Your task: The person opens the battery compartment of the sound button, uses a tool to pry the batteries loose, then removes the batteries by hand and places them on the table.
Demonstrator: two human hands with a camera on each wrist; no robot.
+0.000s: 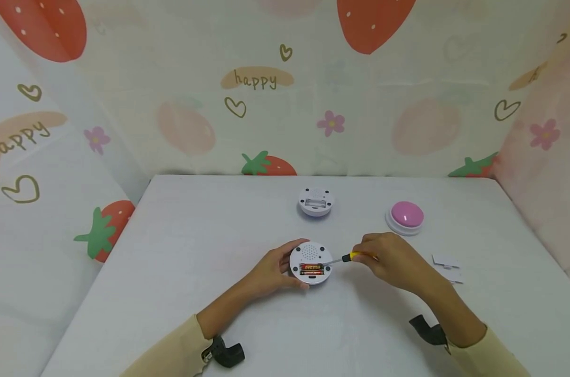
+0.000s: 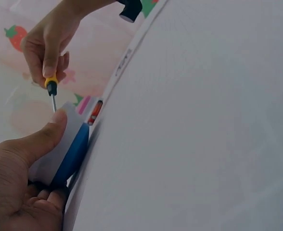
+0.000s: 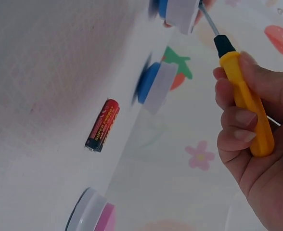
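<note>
My left hand [image 1: 272, 273] grips a white round push button [image 1: 309, 251] by its rim, thumb near and fingers beyond. It is turned underside up, and its blue dome [image 2: 75, 155] shows in the left wrist view. Red batteries [image 1: 311, 267] sit side by side in its uncovered compartment. With the right hand [image 1: 392, 262] I hold a yellow-handled screwdriver [image 3: 249, 103], fingers wrapped round the handle. The screwdriver's metal shaft [image 1: 334, 261] reaches to the compartment's right edge; whether the tip touches a battery I cannot tell.
Behind stands another upturned push button [image 1: 315, 202] with an empty battery compartment. A pink push button [image 1: 407, 214] sits at the right, dome up. White plastic covers [image 1: 447, 268] lie beyond my right wrist. One loose battery [image 3: 102, 126] lies on the white table [image 1: 181, 220].
</note>
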